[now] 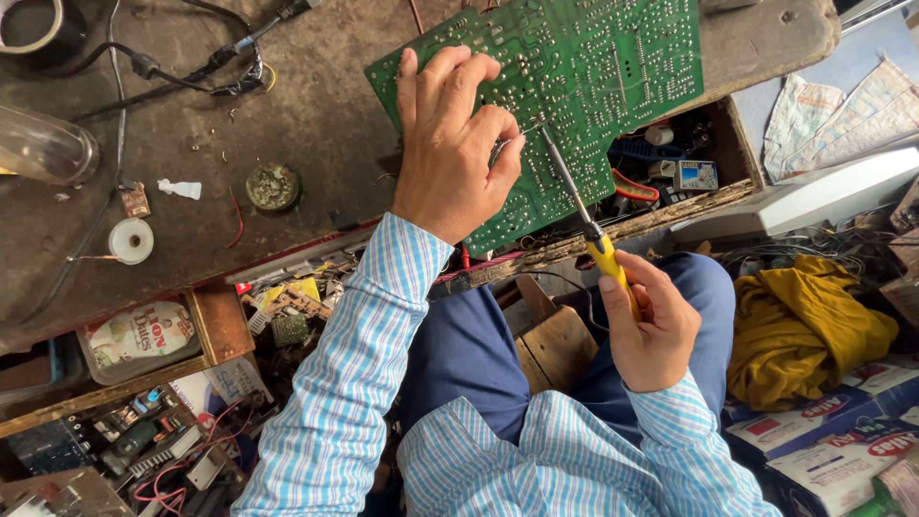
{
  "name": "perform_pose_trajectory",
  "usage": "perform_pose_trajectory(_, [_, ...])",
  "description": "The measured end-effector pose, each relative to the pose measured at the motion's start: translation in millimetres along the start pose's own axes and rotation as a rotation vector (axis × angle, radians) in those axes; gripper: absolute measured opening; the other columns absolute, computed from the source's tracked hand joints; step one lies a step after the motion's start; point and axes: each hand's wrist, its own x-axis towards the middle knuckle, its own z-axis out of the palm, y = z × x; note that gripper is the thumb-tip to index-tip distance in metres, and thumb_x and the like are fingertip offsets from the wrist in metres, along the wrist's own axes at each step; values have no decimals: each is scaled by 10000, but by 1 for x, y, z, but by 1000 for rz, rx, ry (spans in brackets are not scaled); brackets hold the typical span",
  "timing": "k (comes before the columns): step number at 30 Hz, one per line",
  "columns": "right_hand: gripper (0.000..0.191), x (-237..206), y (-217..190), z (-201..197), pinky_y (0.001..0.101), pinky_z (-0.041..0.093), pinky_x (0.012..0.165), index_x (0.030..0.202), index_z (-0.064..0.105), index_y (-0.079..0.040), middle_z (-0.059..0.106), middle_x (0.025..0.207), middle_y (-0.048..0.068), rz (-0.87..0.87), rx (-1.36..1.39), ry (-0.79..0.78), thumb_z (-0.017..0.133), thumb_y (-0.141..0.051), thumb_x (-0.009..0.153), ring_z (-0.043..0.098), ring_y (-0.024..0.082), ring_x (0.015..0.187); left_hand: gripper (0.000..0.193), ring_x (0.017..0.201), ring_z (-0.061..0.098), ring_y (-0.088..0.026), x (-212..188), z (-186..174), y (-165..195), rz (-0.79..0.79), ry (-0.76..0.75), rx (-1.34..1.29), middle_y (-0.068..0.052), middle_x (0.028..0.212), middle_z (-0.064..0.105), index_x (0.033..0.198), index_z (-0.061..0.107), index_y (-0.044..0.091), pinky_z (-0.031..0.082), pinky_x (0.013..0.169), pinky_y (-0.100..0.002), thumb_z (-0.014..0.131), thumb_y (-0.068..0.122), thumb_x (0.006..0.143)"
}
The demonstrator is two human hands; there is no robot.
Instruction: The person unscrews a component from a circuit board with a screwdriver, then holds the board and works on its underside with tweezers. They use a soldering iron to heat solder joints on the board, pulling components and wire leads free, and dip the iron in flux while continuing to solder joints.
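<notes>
A large green circuit board (613, 57) lies solder side up, tilted over the edge of a worn dark workbench. My left hand (450, 144) rests on the board's near left part, fingers curled, pinching a thin wire at the tip of a soldering iron. My right hand (651, 325) grips the yellow handle of the soldering iron (584, 215), whose metal shaft points up and left onto the board beside my left fingers.
An open wooden drawer (670, 172) of parts sits under the board. On the bench lie a solder spool (131, 240), a round flux tin (273, 186), cables (182, 72) and a clear jar (43, 146). A yellow cloth (804, 325) and cartons (833, 431) are at right.
</notes>
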Motion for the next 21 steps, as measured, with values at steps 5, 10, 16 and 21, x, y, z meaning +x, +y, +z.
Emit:
perform_pose_trajectory(5, [288,2,1,1,157,402,599,1286,655,28,696,1026,31,-4,21,-6,704,-57,1015,503,0,708,185,1415,411,-363,1,-2,1,-5,-2,-7,-130,1395,531,846,648,96,145,1257,-718,829,119,873])
perform_pose_trajectory(10, [278,2,0,1,150,409,606,1291,661,21,687,1004,28,53,46,-20,693,-54,1025,509,-3,720,185,1405,416,-363,1,-3,3,-2,0,-5,-129,1388,527,859,651,92,153,1248,-718,834,120,875])
perform_pose_trajectory(16, [285,2,-2,0,143,439,609,1298,649,13,669,1011,9,115,129,-39,675,-50,1021,545,-8,734,190,1396,425,-358,3,-1,5,-2,22,6,-116,1376,533,861,646,97,165,1246,-719,835,117,875])
perform_pose_trajectory(21, [288,2,-3,-2,143,424,614,1302,655,12,664,1002,10,118,120,-38,686,-45,1021,528,-5,732,189,1398,437,-341,2,-4,2,-10,17,-28,-102,1365,564,890,639,101,173,1250,-707,828,100,883])
